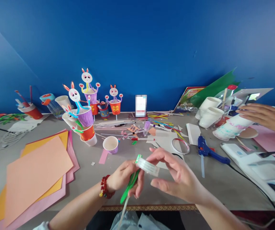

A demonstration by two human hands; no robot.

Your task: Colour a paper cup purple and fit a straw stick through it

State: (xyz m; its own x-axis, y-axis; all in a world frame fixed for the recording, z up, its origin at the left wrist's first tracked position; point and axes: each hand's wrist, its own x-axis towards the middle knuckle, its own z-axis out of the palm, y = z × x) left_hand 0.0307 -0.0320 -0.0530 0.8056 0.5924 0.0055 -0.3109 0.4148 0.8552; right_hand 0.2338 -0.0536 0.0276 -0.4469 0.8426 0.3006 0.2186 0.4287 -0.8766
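Observation:
My left hand (125, 179), with a red bead bracelet on its wrist, is closed round a pair of green-handled scissors (129, 188) and a pale stick that hangs down toward my lap. My right hand (175, 174) pinches a small roll of clear tape (148, 166) between thumb and fingers, right beside the scissors' tip. Both hands hover over the grey table's (104, 179) near edge. A purple paper cup (110, 144) stands just beyond my hands.
Sheets of orange and pink paper (34, 172) lie at the left. Bunny-topped paper cups (85, 116) crowd the back left. A blue glue gun (208, 151) and its cable lie at the right. Another person's hand (264, 116) rests on white cups (233, 126) at far right.

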